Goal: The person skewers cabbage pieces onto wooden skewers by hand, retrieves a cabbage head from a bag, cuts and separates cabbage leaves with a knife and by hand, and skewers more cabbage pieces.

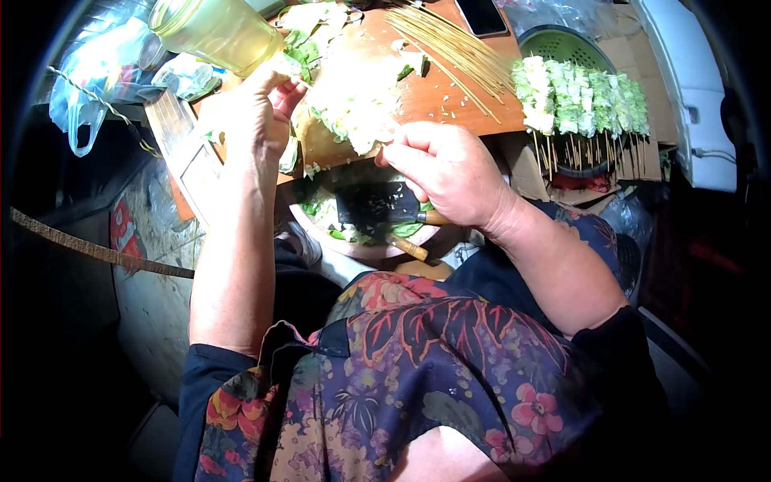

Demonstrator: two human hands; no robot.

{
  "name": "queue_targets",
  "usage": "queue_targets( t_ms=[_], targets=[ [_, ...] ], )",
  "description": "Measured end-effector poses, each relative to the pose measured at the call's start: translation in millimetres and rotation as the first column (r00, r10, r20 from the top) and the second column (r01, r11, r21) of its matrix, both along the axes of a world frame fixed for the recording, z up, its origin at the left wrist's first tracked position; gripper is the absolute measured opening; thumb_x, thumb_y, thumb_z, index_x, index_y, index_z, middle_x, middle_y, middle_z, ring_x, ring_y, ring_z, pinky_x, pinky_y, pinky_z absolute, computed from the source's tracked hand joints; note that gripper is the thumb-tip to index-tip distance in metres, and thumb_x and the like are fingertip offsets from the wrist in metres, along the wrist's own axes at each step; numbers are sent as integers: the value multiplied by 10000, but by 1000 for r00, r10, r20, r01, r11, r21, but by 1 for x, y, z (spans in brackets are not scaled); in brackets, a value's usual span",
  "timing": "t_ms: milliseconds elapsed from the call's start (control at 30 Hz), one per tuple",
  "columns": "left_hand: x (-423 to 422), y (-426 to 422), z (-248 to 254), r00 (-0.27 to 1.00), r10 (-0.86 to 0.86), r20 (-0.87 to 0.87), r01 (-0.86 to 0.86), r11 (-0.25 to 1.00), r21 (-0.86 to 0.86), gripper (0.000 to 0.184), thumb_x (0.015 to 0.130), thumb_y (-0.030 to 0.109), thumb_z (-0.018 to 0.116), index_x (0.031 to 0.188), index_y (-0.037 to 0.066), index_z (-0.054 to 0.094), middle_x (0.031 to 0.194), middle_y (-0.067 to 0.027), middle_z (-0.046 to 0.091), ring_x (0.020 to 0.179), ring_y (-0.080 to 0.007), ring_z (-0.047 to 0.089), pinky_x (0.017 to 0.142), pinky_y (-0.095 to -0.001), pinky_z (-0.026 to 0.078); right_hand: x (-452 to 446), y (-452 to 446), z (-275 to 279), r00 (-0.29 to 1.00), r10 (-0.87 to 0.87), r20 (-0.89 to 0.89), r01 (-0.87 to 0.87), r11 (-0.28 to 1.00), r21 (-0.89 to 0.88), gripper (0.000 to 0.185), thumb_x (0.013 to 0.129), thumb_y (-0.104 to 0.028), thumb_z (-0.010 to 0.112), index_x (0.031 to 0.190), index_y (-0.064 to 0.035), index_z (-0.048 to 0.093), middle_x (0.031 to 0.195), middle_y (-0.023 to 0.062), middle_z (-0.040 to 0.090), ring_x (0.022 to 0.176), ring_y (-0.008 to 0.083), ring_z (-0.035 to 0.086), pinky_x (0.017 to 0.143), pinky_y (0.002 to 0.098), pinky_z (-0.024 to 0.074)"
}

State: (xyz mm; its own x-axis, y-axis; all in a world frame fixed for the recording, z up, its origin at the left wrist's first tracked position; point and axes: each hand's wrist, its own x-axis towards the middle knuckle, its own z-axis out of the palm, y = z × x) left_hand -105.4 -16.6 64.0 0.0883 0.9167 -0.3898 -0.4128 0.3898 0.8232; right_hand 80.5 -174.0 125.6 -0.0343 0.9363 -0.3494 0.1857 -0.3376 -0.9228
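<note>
Cabbage heap (353,116), chopped, count one, lies on the table (474,119) between left grip (269,106) and right grip (446,165), presumably for reach. Both grips narrow, pinched; cannot tell on what. One cleaver (373,206) below right grip, handle rightward, likely parked handy. One colander (562,44) beyond it, right, behind skewered greens (582,96), sticks overhanging, perhaps for easy lifting; too crowded to count

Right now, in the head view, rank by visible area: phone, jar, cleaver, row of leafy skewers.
1. row of leafy skewers
2. jar
3. cleaver
4. phone

Jar and phone run off the top edge, so their full sizes are unsure.
</note>
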Motion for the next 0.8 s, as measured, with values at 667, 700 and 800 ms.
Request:
queue_targets(
  t_ms=[667,700,800],
  targets=[
    [6,-11,10,978,-18,-209,65,972,224,358,796,3,669,1130,16,539,1054,-88,560,908,-193,603,775,-344,541,-5,9,-13,998,-28,48,25,997,71,263,872,-207,539,728,1,609,571,100,577,549,208,578,586,336,466],
    [4,-11,11,986,-69,-149,97,977,191,332,812,26,657,1125,27,546,1027,-76,571,884,-183,606,765,-329,534,-6,9,-14,997,-49,57,43,994,104,259,871,-203,542,727,3,605,590,113,583,568,215,584,596,342,468],
    [4,-11,16,991,-126,-54,132,980,148,274,842,65,627,1109,47,570,966,-49,591,831,-152,607,727,-289,521,-6,8,-13,994,-70,86,59,991,117,248,870,-194,549,732,5,601,629,133,597,600,229,592,614,348,470]
  ],
)
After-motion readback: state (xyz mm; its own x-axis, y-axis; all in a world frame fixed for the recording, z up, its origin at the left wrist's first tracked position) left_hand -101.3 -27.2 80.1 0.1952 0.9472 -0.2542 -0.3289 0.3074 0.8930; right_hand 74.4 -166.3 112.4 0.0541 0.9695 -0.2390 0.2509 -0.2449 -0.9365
